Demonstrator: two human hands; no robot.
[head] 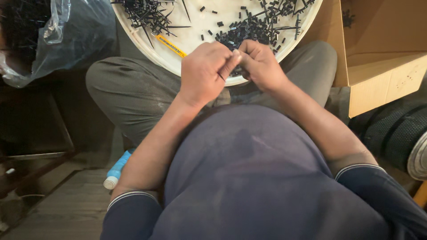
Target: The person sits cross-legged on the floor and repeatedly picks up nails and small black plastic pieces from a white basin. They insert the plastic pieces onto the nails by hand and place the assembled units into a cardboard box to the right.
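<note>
Hands are meeting at the near rim of the white round tray [195,33]: I'm seeing my left hand [205,73] and right hand [260,64] both pinching what may be 1 small black piece [221,76]. Black plastic bits [249,29] and a yellow cutter [171,46] are lying inside the tray, a cardboard box [382,53] crowding its right.

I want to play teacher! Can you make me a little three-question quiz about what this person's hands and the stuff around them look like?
1. True or false: both hands meet over the near rim of the round white tray.
2. What colour is the utility knife lying in the tray?
3. Which stands at the picture's right: A) cardboard box, B) clear plastic bag?

Key: 1 true: left hand and right hand pinch a small black piece. 2 yellow. 3 A.
</note>
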